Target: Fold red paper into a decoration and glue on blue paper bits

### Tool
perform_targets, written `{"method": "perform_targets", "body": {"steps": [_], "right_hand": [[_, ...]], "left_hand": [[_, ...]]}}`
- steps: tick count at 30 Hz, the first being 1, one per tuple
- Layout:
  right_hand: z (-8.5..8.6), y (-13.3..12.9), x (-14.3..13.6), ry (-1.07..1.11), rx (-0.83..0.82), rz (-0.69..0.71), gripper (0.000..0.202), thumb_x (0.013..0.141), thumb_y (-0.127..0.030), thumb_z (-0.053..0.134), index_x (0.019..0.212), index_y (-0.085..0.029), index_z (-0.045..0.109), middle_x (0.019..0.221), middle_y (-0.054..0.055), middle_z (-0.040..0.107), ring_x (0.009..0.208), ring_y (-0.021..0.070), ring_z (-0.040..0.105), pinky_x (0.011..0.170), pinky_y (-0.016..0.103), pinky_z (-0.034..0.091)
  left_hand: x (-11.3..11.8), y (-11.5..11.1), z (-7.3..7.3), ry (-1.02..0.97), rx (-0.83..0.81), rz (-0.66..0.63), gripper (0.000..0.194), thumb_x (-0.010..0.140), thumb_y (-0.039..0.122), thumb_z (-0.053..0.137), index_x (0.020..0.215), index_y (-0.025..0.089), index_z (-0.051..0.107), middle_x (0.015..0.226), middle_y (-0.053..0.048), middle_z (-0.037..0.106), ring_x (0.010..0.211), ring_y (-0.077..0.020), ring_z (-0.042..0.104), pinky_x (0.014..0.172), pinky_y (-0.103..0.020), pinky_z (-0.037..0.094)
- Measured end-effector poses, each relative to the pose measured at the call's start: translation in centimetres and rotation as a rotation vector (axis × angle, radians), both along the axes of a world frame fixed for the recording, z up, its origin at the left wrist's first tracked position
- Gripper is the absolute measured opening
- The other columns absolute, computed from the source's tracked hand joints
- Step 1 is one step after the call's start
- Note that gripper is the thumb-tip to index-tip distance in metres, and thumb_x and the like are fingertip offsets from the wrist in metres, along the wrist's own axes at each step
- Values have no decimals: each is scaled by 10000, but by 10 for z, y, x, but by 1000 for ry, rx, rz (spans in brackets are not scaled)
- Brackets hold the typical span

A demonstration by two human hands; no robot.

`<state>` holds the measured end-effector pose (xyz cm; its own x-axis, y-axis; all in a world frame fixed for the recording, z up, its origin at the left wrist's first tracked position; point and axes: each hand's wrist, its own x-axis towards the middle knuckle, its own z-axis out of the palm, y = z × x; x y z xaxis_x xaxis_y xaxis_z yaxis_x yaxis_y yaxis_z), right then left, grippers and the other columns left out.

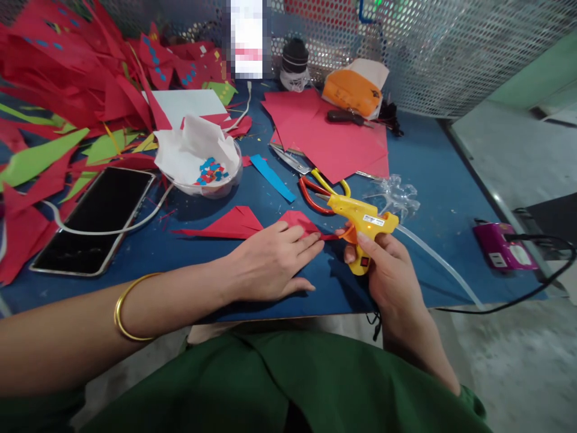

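My left hand (pixel 279 260) lies flat, fingers stretched out, on a folded red paper piece (pixel 238 222) near the front of the blue table (pixel 265 307). The paper's pointed ends stick out on both sides of the hand, and its middle is hidden under the fingers. In my right hand (pixel 392 264) is a yellow glue gun (pixel 363 219), its nozzle pointing left and a clear glue stick (pixel 444 264) trailing from its back. The fingers wrap round the handle by the orange trigger. Just behind the nozzle lie scissors (pixel 313 180) with red and yellow handles.
A paper-lined bowl (pixel 202 180) holds small blue and red bits. Beside it are a phone (pixel 94 222), a white cable and a heap of red and green paper (pixel 81 72). Red sheets (pixel 333 135), a screwdriver (pixel 345 117) and a purple box (pixel 505 246) lie further right.
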<state>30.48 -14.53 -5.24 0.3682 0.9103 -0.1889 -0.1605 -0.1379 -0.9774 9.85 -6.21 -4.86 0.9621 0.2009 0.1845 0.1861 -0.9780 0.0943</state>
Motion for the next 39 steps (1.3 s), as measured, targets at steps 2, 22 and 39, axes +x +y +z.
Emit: {"method": "perform_targets", "body": {"steps": [2,22,39], "right_hand": [[1,0,0,3,7,-8,230,772,-385,753,912,-206,711,841,29,720,548,88,532,550,250,437],[0,1,1,15,-13,-41,257,762,-378,763,939,-198,717,868,26,751,595,104,645,558,227,524],[8,-9,0,-321,-110,118,272,793,-444,755,664,-207,717,796,32,734,707,137,645,610,219,506]], "left_hand": [[-1,0,-1,-7,-7,10,696,953,592,484,1439,94,489,1431,-143,578,1060,-285,569,896,-421,420],[0,13,1,-374,-604,272,341,969,196,523,1291,213,634,1153,-32,752,963,-150,695,832,-272,513],[-113,22,12,-113,-198,605,216,953,297,534,870,203,709,939,-32,728,898,-199,656,790,-319,473]]}}
